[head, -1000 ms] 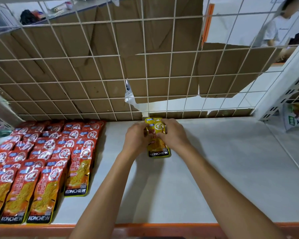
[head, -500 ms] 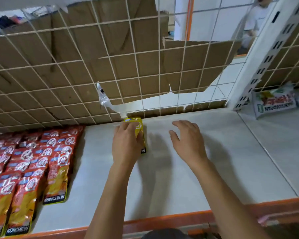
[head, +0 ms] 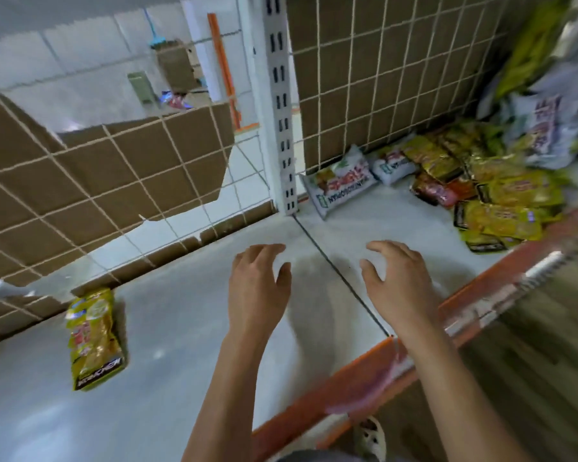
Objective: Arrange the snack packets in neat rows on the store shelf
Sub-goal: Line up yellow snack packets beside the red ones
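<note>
Here one yellow snack packet (head: 94, 338) lies flat on the white shelf (head: 167, 388), to the left of my hands, with its far end just at the wire grid (head: 114, 168) at the back. My left hand (head: 257, 291) hovers palm down above the shelf, well apart from the packet, fingers spread and a little bent, holding nothing. My right hand (head: 397, 288) has the same pose further right, near the orange front edge (head: 314, 405), and is also empty. On the near end of the packet I read KONCHEW, a little blurred. Past the white slotted post (head: 282, 105), at the far right, lie two white packets (head: 341, 181); their writing is upside down and I cannot read it surely. Beside them is a loose heap of yellow packets (head: 501, 208), too blurred to count.
</note>
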